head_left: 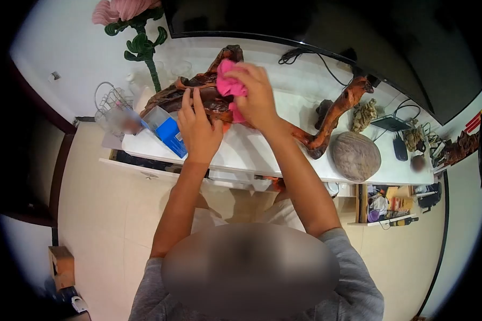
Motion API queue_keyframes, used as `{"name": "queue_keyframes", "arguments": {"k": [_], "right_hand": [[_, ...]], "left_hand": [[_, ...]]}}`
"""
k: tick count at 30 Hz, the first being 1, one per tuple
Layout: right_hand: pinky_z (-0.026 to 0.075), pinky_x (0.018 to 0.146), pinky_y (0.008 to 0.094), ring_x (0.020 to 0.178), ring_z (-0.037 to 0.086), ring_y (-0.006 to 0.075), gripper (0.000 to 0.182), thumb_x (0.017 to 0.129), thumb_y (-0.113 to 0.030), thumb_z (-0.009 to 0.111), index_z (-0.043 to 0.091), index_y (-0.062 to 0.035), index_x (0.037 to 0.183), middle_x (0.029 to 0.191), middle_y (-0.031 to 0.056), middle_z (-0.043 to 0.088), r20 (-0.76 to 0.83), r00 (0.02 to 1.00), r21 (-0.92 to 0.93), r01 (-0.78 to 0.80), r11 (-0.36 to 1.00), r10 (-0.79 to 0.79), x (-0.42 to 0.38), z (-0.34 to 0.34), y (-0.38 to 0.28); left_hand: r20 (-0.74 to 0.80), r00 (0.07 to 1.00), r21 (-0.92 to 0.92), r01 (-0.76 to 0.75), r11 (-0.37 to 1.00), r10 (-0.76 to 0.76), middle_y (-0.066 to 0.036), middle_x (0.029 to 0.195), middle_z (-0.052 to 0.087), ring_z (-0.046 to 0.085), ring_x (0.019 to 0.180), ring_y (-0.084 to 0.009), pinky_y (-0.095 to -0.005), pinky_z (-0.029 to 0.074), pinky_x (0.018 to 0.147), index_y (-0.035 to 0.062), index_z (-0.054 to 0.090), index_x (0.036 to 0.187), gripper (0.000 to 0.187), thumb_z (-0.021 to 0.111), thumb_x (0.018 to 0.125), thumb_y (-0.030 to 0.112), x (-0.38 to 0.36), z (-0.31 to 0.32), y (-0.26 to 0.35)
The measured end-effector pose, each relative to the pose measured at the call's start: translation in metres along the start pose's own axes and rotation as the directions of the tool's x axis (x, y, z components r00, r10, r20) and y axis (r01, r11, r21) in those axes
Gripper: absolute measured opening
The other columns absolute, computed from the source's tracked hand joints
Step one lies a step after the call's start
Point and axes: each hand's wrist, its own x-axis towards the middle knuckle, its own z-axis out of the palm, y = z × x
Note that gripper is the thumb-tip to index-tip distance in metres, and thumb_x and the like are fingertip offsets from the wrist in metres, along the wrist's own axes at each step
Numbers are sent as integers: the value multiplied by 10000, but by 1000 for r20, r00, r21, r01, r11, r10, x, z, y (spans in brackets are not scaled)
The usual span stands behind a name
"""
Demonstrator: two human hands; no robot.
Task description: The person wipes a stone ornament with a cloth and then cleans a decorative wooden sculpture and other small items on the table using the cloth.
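A glossy brown driftwood carving (164, 98) lies on the white cabinet top (300, 101), and one long branch of it rises at the right. My right hand (256, 99) grips a bright pink cloth (230, 78) and presses it on the wood's upper part. Part of the cloth is hidden under the fingers. With fingers stretched out, my left hand (199, 125) rests on the carving's near edge, holding nothing. A blue box (171, 137) stands just left of that hand, beside a clear plastic container (156, 117).
A wide black screen (326, 32) hangs over the cabinet. To the right sit a round grey stone (357, 155), a rough rock (364, 114) and cables. A wire basket (114, 100) and a pink flower (124, 10) on a green stem stand left. Drawers (388, 206) hang pulled out below.
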Motion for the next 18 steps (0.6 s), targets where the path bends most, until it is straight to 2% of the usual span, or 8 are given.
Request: {"name": "queue_keyframes", "arguments": {"k": [1,4,7,10,12,15,18], "right_hand": [[450,968,415,1086,545,357,405,657,74,627,709,-84,1021,1161,119,632,70,998,-15,-10,1000,11,-2,9,4],[449,977,426,1096,545,358,414,642,82,634,707,-81,1016,1155,123,633,-46,999,-26,-17,1000,15,-17,16,9],[454,973,416,1102,559,344,385,658,92,628,701,-69,1000,1147,132,632,-229,947,146,-195,970,225,-31,26,18],[458,964,388,1100,572,330,341,689,100,617,692,-56,984,1134,141,629,-370,871,257,-238,937,323,-41,33,21],[456,963,377,1101,575,328,326,706,105,609,686,-50,982,1127,148,626,-367,869,255,-251,934,334,-42,34,23],[457,958,351,1086,589,302,319,729,123,586,673,-34,993,1128,148,617,-361,875,219,-256,941,322,-41,33,21],[457,958,340,1079,597,289,319,740,129,574,668,-28,1002,1130,146,614,-369,880,186,-245,952,299,-40,33,20]], "left_hand": [[-4,1000,-6,-8,1000,8,-210,1427,422,439,1239,-414,-497,334,1060,27,360,1474,808,670,733,113,2,-1,0],[-17,1000,-28,-13,1000,13,-204,1397,455,459,1199,-416,-485,358,1029,19,398,1457,751,673,762,89,8,-2,0],[-40,999,-62,26,998,-28,-178,1350,498,467,1192,-403,-478,364,1020,30,470,1403,623,662,812,78,9,0,-2],[-90,995,-108,41,993,-51,-163,1278,540,495,1166,-381,-466,379,1002,47,554,1298,447,653,863,75,18,5,-7],[-94,995,-143,31,989,-45,-152,1231,557,524,1144,-367,-454,405,973,55,586,1219,352,664,877,78,25,6,-13],[-67,996,-338,38,941,-65,-171,1139,599,582,1070,-375,-425,453,927,42,592,1152,285,662,875,42,29,3,-14],[-90,993,-377,34,926,-73,-188,1092,617,616,989,-411,-417,486,874,26,572,1176,298,653,889,31,30,4,-17]]}}
